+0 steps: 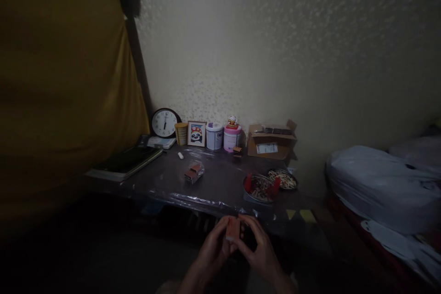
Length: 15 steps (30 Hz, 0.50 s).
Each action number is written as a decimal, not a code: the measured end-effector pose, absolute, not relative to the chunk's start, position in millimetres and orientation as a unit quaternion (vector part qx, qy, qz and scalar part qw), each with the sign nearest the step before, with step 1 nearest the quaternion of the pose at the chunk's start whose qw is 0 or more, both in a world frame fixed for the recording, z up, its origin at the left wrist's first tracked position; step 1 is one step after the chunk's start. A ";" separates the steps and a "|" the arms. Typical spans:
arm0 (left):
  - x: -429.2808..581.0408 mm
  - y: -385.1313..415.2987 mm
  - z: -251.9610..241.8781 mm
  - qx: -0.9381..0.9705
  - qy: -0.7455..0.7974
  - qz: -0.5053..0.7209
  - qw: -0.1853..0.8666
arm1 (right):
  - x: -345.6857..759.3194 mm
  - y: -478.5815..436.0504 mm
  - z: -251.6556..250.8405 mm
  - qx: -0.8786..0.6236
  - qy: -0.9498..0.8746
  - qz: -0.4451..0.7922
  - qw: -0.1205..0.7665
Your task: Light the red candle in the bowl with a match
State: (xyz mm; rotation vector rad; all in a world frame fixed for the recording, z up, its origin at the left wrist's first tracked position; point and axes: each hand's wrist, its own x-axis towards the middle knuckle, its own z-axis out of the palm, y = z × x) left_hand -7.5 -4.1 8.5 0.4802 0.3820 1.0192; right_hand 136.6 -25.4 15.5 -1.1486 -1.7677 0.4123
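In front of the table's near edge, my left hand [217, 240] and my right hand [257, 244] both hold a small reddish-brown matchbox [233, 228]. My left fingers wrap its left side, while my right thumb and fingers close on its right side. Beyond them on the table stands a round dish [261, 188] of dark-looking sticks with red pieces at its rim. Just behind it is a second dish [283, 179] heaped with pale matchsticks. More matchboxes [194, 171] lie in clear plastic wrap at mid-table.
Along the wall stand a clock [164, 123], a yellow cup [181, 134], a framed panda picture [196, 133], a white tin [214, 136], a pink tin [232, 138] and a cardboard box [272, 141]. A notebook [127, 165] lies left; bags [379, 183] are piled right.
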 end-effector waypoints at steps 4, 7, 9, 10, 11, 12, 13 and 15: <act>-12.4 -3.8 15.2 0.301 0.229 0.512 0.771 | 138.1 -24.2 22.1 -0.487 -0.699 0.166 0.496; -17.8 -4.1 22.6 0.395 0.255 0.526 0.709 | 140.3 -23.2 25.2 -0.495 -0.689 0.165 0.503; -20.3 -4.4 26.1 0.450 0.268 0.522 0.673 | 141.6 -23.1 25.4 -0.495 -0.692 0.165 0.499; -21.1 -4.5 27.1 0.471 0.274 0.518 0.659 | 142.1 -23.2 25.2 -0.494 -0.693 0.164 0.498; -21.7 -4.5 27.6 0.487 0.278 0.510 0.652 | 142.5 -23.4 24.9 -0.493 -0.695 0.164 0.497; -22.0 -4.4 27.7 0.499 0.280 0.504 0.647 | 142.7 -23.6 24.6 -0.492 -0.697 0.165 0.496; -22.3 -4.2 27.6 0.507 0.281 0.500 0.643 | 143.0 -23.7 24.4 -0.491 -0.697 0.165 0.495; -22.8 -3.7 26.7 0.520 0.283 0.497 0.634 | 143.3 -23.7 24.2 -0.489 -0.698 0.165 0.496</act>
